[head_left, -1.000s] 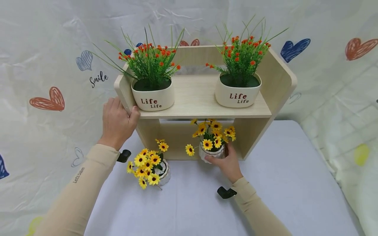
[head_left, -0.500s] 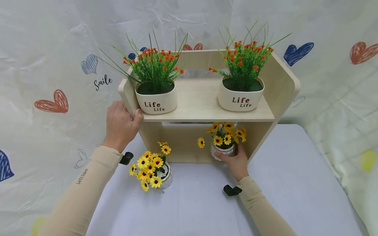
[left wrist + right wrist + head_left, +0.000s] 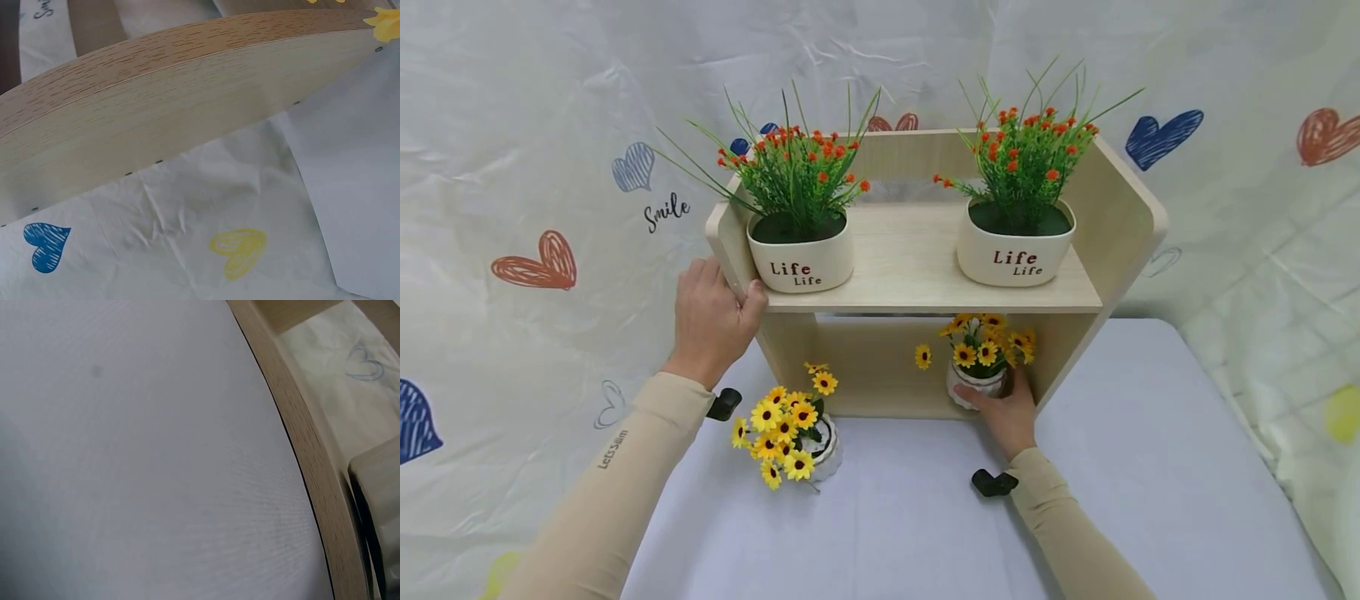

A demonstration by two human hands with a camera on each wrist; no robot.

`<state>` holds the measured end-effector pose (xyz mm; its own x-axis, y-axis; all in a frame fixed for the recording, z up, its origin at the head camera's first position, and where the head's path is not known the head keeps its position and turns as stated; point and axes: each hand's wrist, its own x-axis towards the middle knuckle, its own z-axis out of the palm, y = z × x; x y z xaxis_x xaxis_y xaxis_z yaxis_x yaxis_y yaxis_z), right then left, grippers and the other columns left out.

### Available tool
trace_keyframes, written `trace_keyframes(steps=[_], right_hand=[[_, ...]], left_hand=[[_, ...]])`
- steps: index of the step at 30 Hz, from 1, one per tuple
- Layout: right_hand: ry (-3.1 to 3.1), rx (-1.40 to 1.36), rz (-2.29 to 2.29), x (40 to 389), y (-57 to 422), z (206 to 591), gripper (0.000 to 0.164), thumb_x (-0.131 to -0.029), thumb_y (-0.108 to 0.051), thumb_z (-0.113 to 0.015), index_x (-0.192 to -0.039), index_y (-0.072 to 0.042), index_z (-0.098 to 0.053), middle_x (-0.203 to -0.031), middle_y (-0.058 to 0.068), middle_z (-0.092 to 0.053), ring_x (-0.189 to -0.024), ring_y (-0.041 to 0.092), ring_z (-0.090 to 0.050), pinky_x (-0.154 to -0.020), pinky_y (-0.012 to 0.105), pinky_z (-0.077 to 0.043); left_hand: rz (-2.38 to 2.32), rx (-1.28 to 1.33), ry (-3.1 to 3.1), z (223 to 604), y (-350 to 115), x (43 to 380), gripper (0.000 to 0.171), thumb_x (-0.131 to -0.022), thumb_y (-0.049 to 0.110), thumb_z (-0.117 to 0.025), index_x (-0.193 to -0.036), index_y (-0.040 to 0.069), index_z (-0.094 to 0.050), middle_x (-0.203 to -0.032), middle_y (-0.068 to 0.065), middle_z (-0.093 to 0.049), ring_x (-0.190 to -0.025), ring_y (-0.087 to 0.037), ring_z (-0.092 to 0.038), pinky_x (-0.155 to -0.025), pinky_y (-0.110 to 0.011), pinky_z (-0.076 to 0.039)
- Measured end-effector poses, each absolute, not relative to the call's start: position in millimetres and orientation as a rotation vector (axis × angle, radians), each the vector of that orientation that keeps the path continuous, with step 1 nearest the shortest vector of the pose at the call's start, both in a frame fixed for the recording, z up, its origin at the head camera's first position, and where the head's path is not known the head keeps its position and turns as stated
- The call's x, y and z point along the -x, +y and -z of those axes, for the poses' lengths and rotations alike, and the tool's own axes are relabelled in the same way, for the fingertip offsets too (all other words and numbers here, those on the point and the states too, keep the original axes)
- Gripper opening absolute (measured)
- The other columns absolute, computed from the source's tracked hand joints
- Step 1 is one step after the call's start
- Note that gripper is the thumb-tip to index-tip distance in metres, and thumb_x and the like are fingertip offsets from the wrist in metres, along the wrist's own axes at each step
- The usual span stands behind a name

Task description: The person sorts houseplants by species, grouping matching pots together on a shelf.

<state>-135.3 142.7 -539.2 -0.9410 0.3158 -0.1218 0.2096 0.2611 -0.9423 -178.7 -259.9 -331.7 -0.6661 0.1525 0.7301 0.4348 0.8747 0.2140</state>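
Observation:
My left hand (image 3: 709,321) grips the left side panel of a light wooden shelf (image 3: 906,302), thumb at the front edge. At the lower right of the shelf, my right hand (image 3: 1009,415) holds a small white pot of yellow flowers (image 3: 976,383), thumb on its front and fingers at its right side. In the right wrist view the ribbed white pot (image 3: 382,490) shows at the right edge, close over the bottom board (image 3: 306,447); whether it touches cannot be told. A second pot of yellow flowers (image 3: 827,450) stands on the table before the shelf, blooms leaning left.
Two cream pots marked "Life", a left one (image 3: 801,262) and a right one (image 3: 1017,254), hold red-flowered grass on the upper board. A white cloth covers the table (image 3: 910,525). Behind hangs a pale sheet (image 3: 535,108) with printed hearts.
My right hand has carried the pot of yellow flowers rightward, to the right part of the lower compartment. My left hand keeps its grip on the shelf. The head view has shifted slightly.

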Motion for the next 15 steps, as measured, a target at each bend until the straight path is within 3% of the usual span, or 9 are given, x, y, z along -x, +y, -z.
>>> trace_keyframes(steps=[5,15], right_hand=[[-2.451,0.548,-1.767,135.5,146.3,538.4,0.134,-0.071,-0.060,-0.087,-0.168,-0.018,-0.005,-0.174,0.012,-0.019,-0.162,0.033,-0.018,-0.131,0.053,-0.020],[-2.506,0.502,-1.729,136.0,145.5,536.3,0.132,-0.070,-0.061,-0.087,-0.167,-0.015,-0.009,-0.170,0.018,-0.027,-0.161,0.036,-0.022,-0.130,0.055,-0.019]], left_hand=[[0.491,0.431,-2.284,332.0,-258.9,178.0,0.045,-0.096,0.036,-0.043,-0.104,-0.004,-0.064,-0.094,-0.022,-0.062,-0.082,-0.039,-0.046,-0.072,-0.047,-0.032],[0.470,0.432,-2.256,333.9,-260.4,179.0,0.044,-0.096,0.036,-0.043,-0.096,-0.003,-0.063,-0.090,-0.022,-0.061,-0.080,-0.039,-0.046,-0.071,-0.046,-0.032]])
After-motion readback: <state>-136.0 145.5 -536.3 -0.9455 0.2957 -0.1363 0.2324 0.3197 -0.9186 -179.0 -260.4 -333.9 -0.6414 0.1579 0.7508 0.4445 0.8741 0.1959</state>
